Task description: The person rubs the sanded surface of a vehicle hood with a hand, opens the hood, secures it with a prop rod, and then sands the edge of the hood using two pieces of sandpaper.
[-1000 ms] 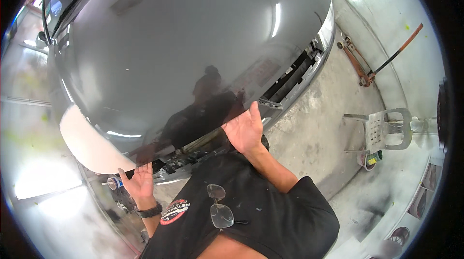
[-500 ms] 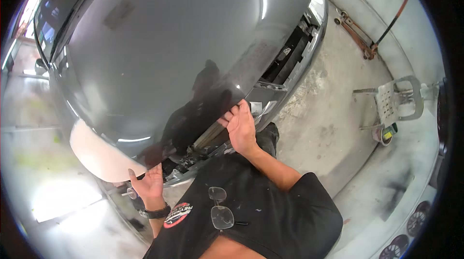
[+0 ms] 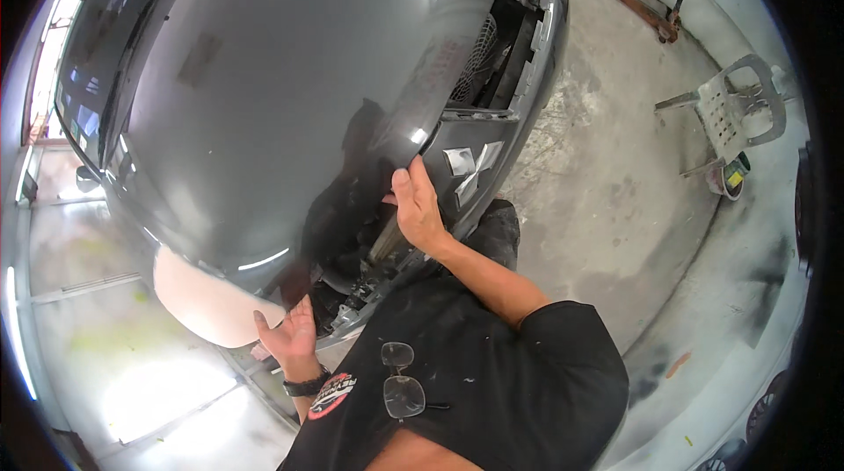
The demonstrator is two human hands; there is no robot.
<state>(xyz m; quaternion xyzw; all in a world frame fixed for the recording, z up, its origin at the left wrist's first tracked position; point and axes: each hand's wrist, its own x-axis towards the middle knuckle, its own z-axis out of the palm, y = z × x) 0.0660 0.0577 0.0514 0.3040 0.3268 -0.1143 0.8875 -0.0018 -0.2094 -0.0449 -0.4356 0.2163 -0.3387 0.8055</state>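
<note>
A glossy dark grey car hood (image 3: 264, 84) fills the upper middle, with a pale, pinkish-white area (image 3: 207, 295) at its lower left. My right hand (image 3: 415, 203) grips the hood's front edge, fingers curled at the rim. Lower left, my left hand (image 3: 292, 335) is palm up, fingertips touching the edge beside the pale area, thumb apart. Below the edge, a dark gap shows inner parts (image 3: 352, 282), partly hidden. Right of my right hand is the front bumper panel (image 3: 492, 133) with silver trim pieces and, above it, an opening with mesh (image 3: 475, 58).
A rusty floor jack (image 3: 642, 10) lies on the concrete floor (image 3: 589, 234) by the right wall (image 3: 721, 330). A grey plastic chair (image 3: 716, 106) stands there with a bucket (image 3: 730, 177) near it. Overspray-marked panels (image 3: 88, 322) line the left. Glasses (image 3: 404, 396) hang on my black shirt.
The view has turned, so the hood's front opening and chair sit higher in the picture. My right hand has moved upward in the picture along the edge; my left hand remains at the lower-left edge.
</note>
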